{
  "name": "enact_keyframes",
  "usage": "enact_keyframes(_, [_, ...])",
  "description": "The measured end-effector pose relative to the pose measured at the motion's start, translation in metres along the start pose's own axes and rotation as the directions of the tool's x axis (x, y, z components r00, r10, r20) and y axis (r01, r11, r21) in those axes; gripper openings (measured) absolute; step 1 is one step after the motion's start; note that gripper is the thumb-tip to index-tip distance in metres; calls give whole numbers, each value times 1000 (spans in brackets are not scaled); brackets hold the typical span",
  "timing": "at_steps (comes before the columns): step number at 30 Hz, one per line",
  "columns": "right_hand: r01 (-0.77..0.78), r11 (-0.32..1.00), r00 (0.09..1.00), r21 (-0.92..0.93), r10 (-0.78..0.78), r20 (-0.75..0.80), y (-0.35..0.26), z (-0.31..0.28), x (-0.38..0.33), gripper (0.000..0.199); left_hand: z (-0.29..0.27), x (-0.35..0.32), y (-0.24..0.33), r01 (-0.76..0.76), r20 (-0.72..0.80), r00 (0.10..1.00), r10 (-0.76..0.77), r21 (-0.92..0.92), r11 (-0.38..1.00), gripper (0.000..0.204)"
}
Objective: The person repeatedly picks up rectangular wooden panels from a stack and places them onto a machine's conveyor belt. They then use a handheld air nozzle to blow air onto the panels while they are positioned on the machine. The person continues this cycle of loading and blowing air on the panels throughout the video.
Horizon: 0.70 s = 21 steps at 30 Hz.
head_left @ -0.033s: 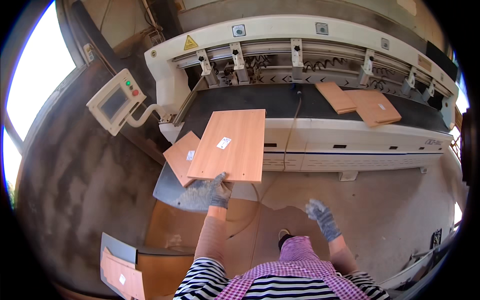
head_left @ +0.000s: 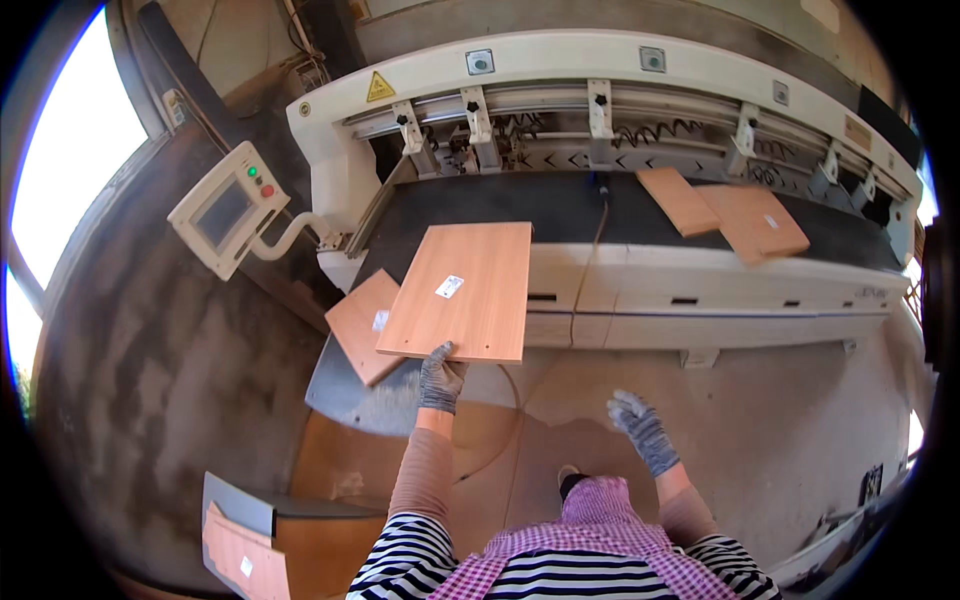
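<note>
A rectangular wood-grain board (head_left: pixel 475 310) with a white label and small holes is in my left hand (head_left: pixel 440 380), which wears a grey glove. The thumb lies on top at the near edge, and the fingers are hidden below. The board is held out in front of the machine's black bed. Beneath its left side, another labelled board (head_left: pixel 358 325) rests on a grey side table (head_left: pixel 350 398). My right hand (head_left: pixel 643 430), also gloved, hangs over the floor with fingers loosely curled, nothing visible in it.
A long white machine (head_left: pixel 640 285) with a black bed (head_left: pixel 560 205) spans ahead. More boards (head_left: pixel 740 220) lie on the bed's right. A control panel (head_left: pixel 228 208) stands at left, and a hose (head_left: pixel 590 265) hangs down the front. Further boards (head_left: pixel 243 555) stand at lower left.
The view has shifted slightly, so the boards on the bed appear a little farther right. My left hand keeps the board in nearly the same place; the right hand has barely moved.
</note>
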State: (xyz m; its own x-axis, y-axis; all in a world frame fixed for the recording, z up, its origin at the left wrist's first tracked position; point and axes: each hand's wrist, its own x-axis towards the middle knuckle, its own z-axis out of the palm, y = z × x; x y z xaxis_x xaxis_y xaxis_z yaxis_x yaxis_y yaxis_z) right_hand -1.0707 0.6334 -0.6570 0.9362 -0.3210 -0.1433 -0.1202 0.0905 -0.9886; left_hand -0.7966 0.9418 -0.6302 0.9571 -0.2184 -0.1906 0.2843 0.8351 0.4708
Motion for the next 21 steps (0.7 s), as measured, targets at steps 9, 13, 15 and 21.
enact_keyframes(9, [579, 445, 815, -683, -297, 498, -124, 162, 423, 56, -15, 238, 27, 19, -160, 987, 4, 138, 990, 50])
enact_keyframes(13, [611, 170, 788, -773, -227, 573, -113, 225, 577, 61, 31, 281, 66, 450, -553, 832, -52, 615, 648, 41])
enact_keyframes(15, [608, 72, 790, -791, -157, 593, -111, 253, 636, 63, 1, 302, 51, 309, -482, 868, 114, 707, 636, 46])
enact_keyframes(21, [511, -38, 854, -859, -97, 512, -109, 302, 743, 66, 40, 359, 49, 275, -476, 859, 190, 741, 612, 79])
